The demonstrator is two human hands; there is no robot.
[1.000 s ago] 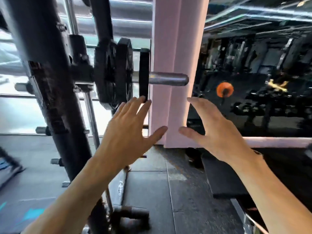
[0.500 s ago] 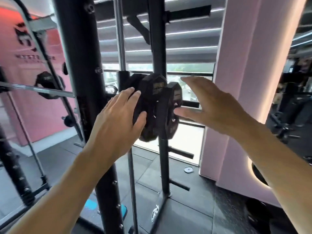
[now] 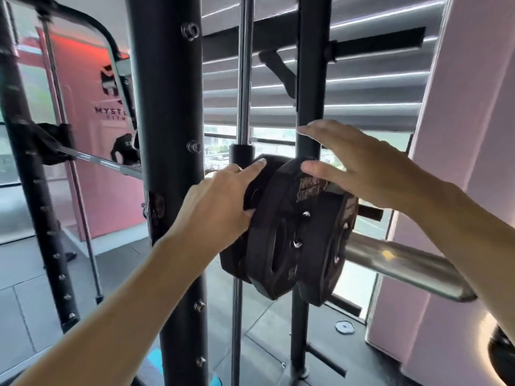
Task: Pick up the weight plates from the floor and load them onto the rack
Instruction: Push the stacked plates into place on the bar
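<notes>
Three black weight plates hang side by side on the steel bar sleeve [image 3: 404, 263] of the rack: an inner plate [image 3: 267, 165], a middle plate [image 3: 274, 246] and an outer plate [image 3: 323, 246]. My left hand [image 3: 217, 207] is on the inner plate, fingers curled over its upper left rim. My right hand [image 3: 370, 168] is spread above the plates, with its thumb touching the top of the middle plate and its fingers by the upright behind.
A thick black rack upright [image 3: 167, 107] stands just left of the plates, and a thinner post [image 3: 309, 93] behind them. A small grey disc [image 3: 344, 327] lies on the floor by the pink pillar [image 3: 468, 135]. A dark round plate [image 3: 501, 355] shows at the lower right edge.
The view has closed in on the plates. My left hand has moved from beside them onto the inner plate's rim, and my right hand has come down over the top.
</notes>
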